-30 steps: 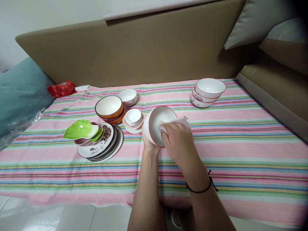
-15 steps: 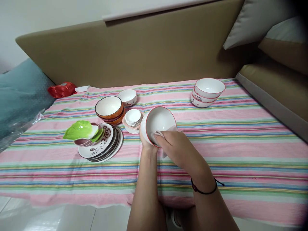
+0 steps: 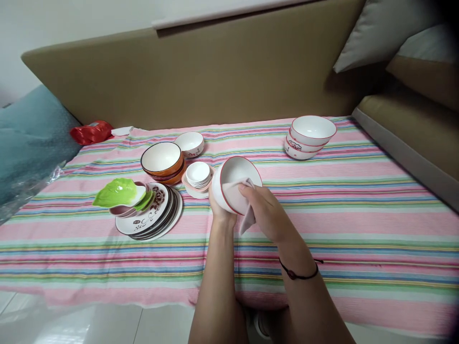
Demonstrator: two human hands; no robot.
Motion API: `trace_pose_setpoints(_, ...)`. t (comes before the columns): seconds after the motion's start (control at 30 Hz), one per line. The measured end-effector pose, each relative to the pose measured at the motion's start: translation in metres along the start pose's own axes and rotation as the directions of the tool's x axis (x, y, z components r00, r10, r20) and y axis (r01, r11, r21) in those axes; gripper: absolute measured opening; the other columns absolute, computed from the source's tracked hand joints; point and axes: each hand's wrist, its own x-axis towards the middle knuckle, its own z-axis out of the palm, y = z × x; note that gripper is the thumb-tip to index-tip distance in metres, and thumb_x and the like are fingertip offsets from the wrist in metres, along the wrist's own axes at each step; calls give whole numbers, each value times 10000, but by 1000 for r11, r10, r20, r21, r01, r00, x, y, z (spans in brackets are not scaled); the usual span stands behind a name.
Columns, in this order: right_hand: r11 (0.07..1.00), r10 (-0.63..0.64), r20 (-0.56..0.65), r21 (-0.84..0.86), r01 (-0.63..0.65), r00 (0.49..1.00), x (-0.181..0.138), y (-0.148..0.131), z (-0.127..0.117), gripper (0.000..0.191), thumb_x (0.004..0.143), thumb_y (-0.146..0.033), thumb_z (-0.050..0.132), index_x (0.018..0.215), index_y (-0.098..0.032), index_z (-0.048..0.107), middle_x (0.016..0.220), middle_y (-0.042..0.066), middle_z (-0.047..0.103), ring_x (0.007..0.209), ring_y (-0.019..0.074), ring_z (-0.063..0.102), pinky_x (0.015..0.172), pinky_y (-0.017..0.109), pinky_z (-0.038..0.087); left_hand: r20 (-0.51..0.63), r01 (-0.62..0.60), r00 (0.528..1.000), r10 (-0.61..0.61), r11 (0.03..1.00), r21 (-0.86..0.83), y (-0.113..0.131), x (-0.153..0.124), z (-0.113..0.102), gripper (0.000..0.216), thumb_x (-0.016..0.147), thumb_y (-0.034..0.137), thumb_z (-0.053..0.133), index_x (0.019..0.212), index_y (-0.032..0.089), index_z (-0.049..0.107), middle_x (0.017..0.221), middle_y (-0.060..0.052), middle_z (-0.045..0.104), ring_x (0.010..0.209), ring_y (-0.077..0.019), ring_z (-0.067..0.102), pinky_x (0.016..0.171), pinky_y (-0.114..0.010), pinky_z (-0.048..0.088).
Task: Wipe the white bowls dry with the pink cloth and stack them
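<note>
A white bowl with a red rim (image 3: pixel 234 173) is tilted toward me above the striped cloth. My left hand (image 3: pixel 219 214) cups it from below and behind; only part of that hand shows. My right hand (image 3: pixel 265 212) presses a pale pink cloth (image 3: pixel 241 198) against the bowl's inside and near rim, fingers closed on the cloth. A black cord sits on my right wrist.
Left of the bowl are small white saucers on a pink dish (image 3: pixel 198 176), an orange bowl stack (image 3: pixel 163 162), a small white bowl (image 3: pixel 190 143), patterned plates (image 3: pixel 158 216) and a green leaf dish (image 3: pixel 118 192). Stacked red-rimmed bowls (image 3: pixel 310 135) stand far right. A sofa back rises behind the striped table (image 3: pixel 358 210).
My right hand and the cloth slid from the bowl's right side down along its lower rim, then up over the near edge. The bowl turned slightly in my left hand.
</note>
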Motion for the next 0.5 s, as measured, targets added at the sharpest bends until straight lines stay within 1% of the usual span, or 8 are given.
trace_pose_setpoints(0.17,998,-4,-2,63,4,1000,1,1,-3,397,919,-443,428,618,-224,288,577,-62,254,530,85,287,499,230,288,-9,-16,1000,17,999,38,-2,2,-3,338,910,387,444,901,132,665,841,-64,684,792,-170,644,780,-286,508)
trace_pose_setpoints(0.27,998,-2,-17,66,3,1000,1,-1,-6,388,916,-449,424,620,-224,314,584,-56,259,538,91,314,505,227,325,-33,-42,998,44,997,57,-3,4,-5,335,886,405,489,971,135,669,885,-69,693,844,-180,651,800,-293,506)
trace_pose_setpoints(0.4,999,-30,-48,11,31,998,-3,-10,-8,350,926,-401,407,630,-221,362,593,-47,297,545,96,345,509,228,345,-54,-65,996,68,996,56,-3,3,-6,321,866,402,518,971,138,669,894,-61,698,847,-177,655,787,-283,502)
trace_pose_setpoints(0.5,994,-52,-38,-97,48,998,-7,-15,-8,367,945,-409,388,633,-217,371,600,-39,331,557,103,382,503,234,352,-67,-61,996,63,997,39,-2,2,-5,283,864,382,514,911,144,661,816,-37,683,758,-158,641,731,-268,494)
